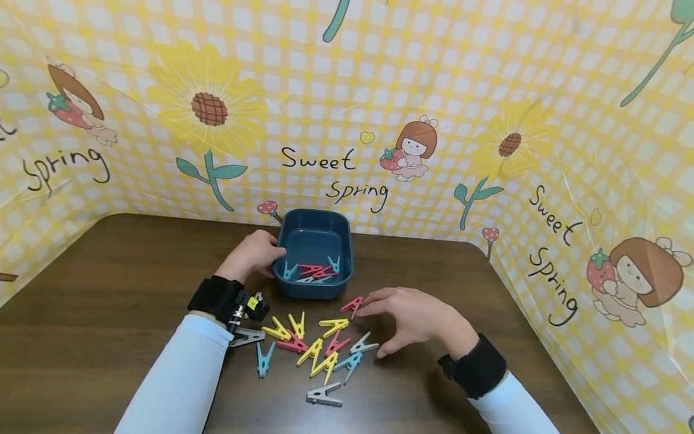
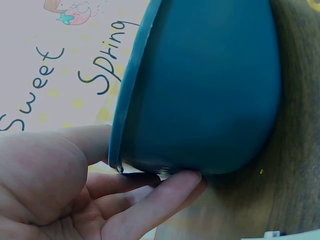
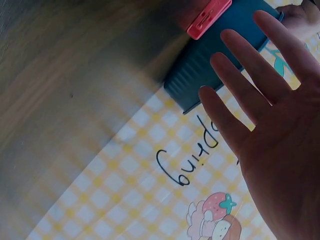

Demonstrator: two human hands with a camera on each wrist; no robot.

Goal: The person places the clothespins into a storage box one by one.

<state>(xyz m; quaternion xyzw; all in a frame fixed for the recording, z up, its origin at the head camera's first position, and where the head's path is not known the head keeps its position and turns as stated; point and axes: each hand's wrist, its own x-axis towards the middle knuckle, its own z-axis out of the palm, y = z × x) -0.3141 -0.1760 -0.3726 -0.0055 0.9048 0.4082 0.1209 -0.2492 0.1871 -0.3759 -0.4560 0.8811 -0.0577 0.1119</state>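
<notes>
My left hand [image 1: 255,253] grips the left wall of a dark blue plastic bin [image 1: 315,292], thumb over the rim and fingers against the outside. In the left wrist view, the fingers [image 2: 165,200] press on the bin's wall [image 2: 210,85]. Several red, blue and grey clothespins lie in the bin's near end. My right hand [image 1: 414,316] hovers above the table right of the pile, fingers spread and fairly straight. Close by its fingertips is a red clothespin [image 1: 353,305], also seen in the right wrist view as a red clothespin [image 3: 210,19]; it is not gripped.
Several loose clothespins lie in front of the bin, among them a yellow clothespin [image 1: 333,327], a blue clothespin [image 1: 264,360] and a grey clothespin [image 1: 324,395]. A patterned yellow cloth [image 1: 325,90] hangs behind the brown wooden table [image 1: 135,289] and along its sides.
</notes>
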